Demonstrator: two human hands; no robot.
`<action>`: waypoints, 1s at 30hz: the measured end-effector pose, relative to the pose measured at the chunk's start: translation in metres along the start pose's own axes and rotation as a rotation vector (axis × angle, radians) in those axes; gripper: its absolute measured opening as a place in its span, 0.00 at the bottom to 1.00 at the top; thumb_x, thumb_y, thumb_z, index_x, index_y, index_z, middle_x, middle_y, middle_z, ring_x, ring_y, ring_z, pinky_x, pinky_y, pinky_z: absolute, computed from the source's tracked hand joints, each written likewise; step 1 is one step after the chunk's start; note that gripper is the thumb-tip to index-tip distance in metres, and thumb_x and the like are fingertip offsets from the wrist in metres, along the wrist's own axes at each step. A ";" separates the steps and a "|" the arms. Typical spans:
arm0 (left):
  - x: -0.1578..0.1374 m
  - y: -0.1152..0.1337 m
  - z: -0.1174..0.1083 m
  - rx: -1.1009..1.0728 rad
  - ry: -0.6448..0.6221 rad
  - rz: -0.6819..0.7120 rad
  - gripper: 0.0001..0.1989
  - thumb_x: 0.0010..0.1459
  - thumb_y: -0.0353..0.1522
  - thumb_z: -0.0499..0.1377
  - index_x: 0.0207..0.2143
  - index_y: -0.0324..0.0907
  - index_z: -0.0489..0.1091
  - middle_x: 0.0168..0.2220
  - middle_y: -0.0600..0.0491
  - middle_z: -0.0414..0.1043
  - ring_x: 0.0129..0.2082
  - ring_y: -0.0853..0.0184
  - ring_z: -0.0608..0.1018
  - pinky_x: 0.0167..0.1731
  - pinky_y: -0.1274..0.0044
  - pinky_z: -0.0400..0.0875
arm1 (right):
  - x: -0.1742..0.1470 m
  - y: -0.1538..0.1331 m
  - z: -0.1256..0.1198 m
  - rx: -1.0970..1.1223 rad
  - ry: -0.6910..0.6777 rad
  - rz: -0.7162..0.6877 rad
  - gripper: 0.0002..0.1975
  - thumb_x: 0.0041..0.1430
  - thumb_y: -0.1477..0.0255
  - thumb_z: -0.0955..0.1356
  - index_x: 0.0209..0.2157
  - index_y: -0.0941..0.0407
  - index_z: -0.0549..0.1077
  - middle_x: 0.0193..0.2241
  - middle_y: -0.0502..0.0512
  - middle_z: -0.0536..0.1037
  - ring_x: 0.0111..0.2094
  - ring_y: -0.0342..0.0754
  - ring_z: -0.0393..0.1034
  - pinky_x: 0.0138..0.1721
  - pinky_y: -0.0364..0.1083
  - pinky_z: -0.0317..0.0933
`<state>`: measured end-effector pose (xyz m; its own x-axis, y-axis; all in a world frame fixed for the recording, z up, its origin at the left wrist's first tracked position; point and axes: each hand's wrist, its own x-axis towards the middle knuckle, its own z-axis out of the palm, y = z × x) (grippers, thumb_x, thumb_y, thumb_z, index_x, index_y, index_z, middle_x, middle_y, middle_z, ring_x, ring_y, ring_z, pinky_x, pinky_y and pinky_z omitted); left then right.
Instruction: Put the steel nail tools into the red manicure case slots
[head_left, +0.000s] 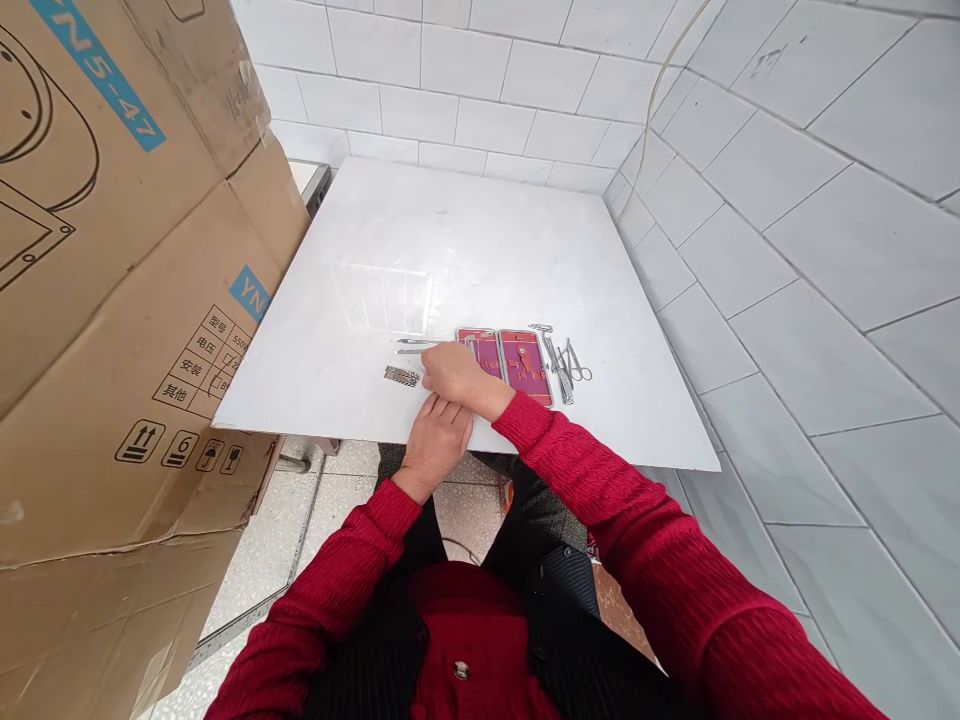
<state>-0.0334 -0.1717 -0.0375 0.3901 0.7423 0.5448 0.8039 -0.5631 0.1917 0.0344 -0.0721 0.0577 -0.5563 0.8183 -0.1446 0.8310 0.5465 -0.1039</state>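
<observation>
My right hand (456, 374) reaches across to the left over the table's near part, its fingers curled closed. Whatever they hold, if anything, is hidden. Just below it, at the near edge, my left hand (439, 440) has its fingers bent together, their tips partly covered by my right hand and wrist. A metal nail clipper (401, 376) lies left of my right hand. Slim metal tools (414, 344) rest just beyond it. An open manicure case (525, 362) with a pink-red lining lies partly behind my right hand. Small scissors (574, 366) and other metal tools sit at its right.
The white table (480, 230) reaches to a tiled wall (465, 60). Large cardboard boxes (112, 300) stand close on the left. Another tiled wall (817, 230) runs along the right, with a thin cable (646, 120) hanging in the corner.
</observation>
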 end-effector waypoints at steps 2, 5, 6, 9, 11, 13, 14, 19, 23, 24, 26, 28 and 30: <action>0.001 0.001 -0.001 -0.013 0.006 -0.014 0.14 0.69 0.27 0.52 0.49 0.38 0.75 0.49 0.42 0.79 0.54 0.55 0.78 0.56 0.60 0.71 | -0.001 0.020 0.000 0.123 0.079 0.082 0.05 0.56 0.79 0.68 0.32 0.59 0.78 0.31 0.63 0.82 0.33 0.55 0.77 0.33 0.47 0.63; 0.001 0.001 0.000 -0.005 0.019 -0.018 0.15 0.69 0.27 0.52 0.53 0.38 0.74 0.56 0.43 0.76 0.60 0.54 0.75 0.59 0.60 0.70 | -0.007 0.060 0.004 0.382 0.221 0.157 0.05 0.53 0.80 0.68 0.28 0.56 0.75 0.27 0.54 0.80 0.27 0.47 0.73 0.30 0.44 0.62; 0.001 0.001 0.001 -0.001 0.018 -0.017 0.15 0.69 0.27 0.52 0.53 0.38 0.74 0.56 0.44 0.76 0.60 0.54 0.75 0.59 0.60 0.70 | -0.010 0.074 0.007 0.507 0.221 0.187 0.05 0.53 0.80 0.68 0.29 0.56 0.75 0.23 0.51 0.78 0.23 0.45 0.71 0.28 0.43 0.62; 0.001 0.001 0.001 -0.003 0.007 -0.013 0.15 0.69 0.27 0.52 0.52 0.38 0.74 0.56 0.44 0.77 0.60 0.54 0.75 0.58 0.60 0.70 | -0.020 0.107 0.017 0.890 0.236 0.280 0.18 0.51 0.82 0.67 0.45 0.58 0.75 0.19 0.45 0.74 0.19 0.43 0.68 0.24 0.42 0.64; 0.001 0.000 0.000 -0.019 -0.005 -0.013 0.15 0.69 0.27 0.52 0.53 0.39 0.73 0.56 0.43 0.76 0.60 0.54 0.75 0.58 0.59 0.70 | -0.024 0.119 0.025 1.026 0.278 0.286 0.29 0.50 0.82 0.67 0.56 0.58 0.70 0.19 0.43 0.74 0.19 0.43 0.69 0.24 0.42 0.66; 0.002 0.000 0.000 -0.031 -0.012 -0.016 0.16 0.69 0.27 0.51 0.54 0.39 0.73 0.56 0.43 0.76 0.60 0.54 0.75 0.58 0.59 0.70 | -0.025 0.123 0.030 1.072 0.318 0.278 0.33 0.51 0.82 0.66 0.60 0.58 0.68 0.19 0.42 0.74 0.19 0.43 0.69 0.24 0.43 0.67; 0.002 0.000 0.000 -0.032 -0.011 -0.018 0.16 0.69 0.27 0.51 0.54 0.40 0.73 0.56 0.43 0.76 0.60 0.54 0.75 0.58 0.59 0.70 | -0.024 0.123 0.032 1.075 0.332 0.279 0.32 0.51 0.81 0.66 0.60 0.59 0.68 0.19 0.42 0.74 0.19 0.43 0.69 0.24 0.43 0.68; 0.002 0.000 -0.001 -0.022 0.001 -0.015 0.16 0.69 0.27 0.51 0.54 0.40 0.73 0.56 0.45 0.77 0.60 0.55 0.75 0.58 0.59 0.70 | -0.013 0.120 0.037 1.053 0.374 0.299 0.28 0.52 0.80 0.66 0.56 0.59 0.72 0.19 0.43 0.74 0.18 0.43 0.69 0.23 0.43 0.67; 0.003 0.000 -0.001 -0.027 -0.014 -0.017 0.16 0.69 0.27 0.51 0.54 0.41 0.73 0.56 0.45 0.76 0.61 0.54 0.74 0.59 0.59 0.70 | -0.006 0.123 0.041 1.010 0.396 0.286 0.24 0.53 0.81 0.66 0.53 0.57 0.75 0.19 0.44 0.74 0.17 0.43 0.68 0.20 0.42 0.65; 0.003 0.000 -0.001 -0.025 -0.016 -0.017 0.16 0.69 0.27 0.51 0.54 0.41 0.73 0.56 0.45 0.76 0.61 0.54 0.74 0.59 0.59 0.69 | -0.005 0.124 0.043 0.997 0.395 0.286 0.24 0.54 0.80 0.66 0.53 0.57 0.76 0.20 0.45 0.75 0.18 0.43 0.68 0.20 0.42 0.65; 0.003 0.000 -0.001 -0.021 -0.015 -0.017 0.15 0.69 0.27 0.51 0.53 0.40 0.73 0.56 0.45 0.76 0.60 0.54 0.74 0.59 0.59 0.69 | -0.004 0.125 0.046 0.970 0.388 0.290 0.23 0.55 0.80 0.66 0.53 0.58 0.76 0.21 0.46 0.76 0.20 0.44 0.70 0.22 0.43 0.66; 0.003 0.001 -0.001 -0.011 -0.011 -0.016 0.15 0.70 0.27 0.51 0.53 0.40 0.73 0.56 0.45 0.77 0.60 0.54 0.75 0.59 0.60 0.69 | -0.003 0.126 0.047 0.931 0.388 0.288 0.21 0.55 0.80 0.66 0.50 0.58 0.78 0.22 0.47 0.77 0.21 0.44 0.71 0.24 0.43 0.67; 0.004 0.001 -0.001 0.000 -0.005 -0.015 0.15 0.70 0.27 0.51 0.53 0.39 0.73 0.56 0.45 0.77 0.60 0.54 0.75 0.58 0.60 0.70 | -0.003 0.126 0.047 0.863 0.403 0.278 0.18 0.56 0.80 0.66 0.46 0.57 0.80 0.24 0.48 0.78 0.23 0.44 0.72 0.28 0.44 0.69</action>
<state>-0.0318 -0.1701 -0.0342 0.3804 0.7524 0.5378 0.8096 -0.5520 0.1997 0.1410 -0.0142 -0.0009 -0.1657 0.9846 0.0559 0.5533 0.1397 -0.8212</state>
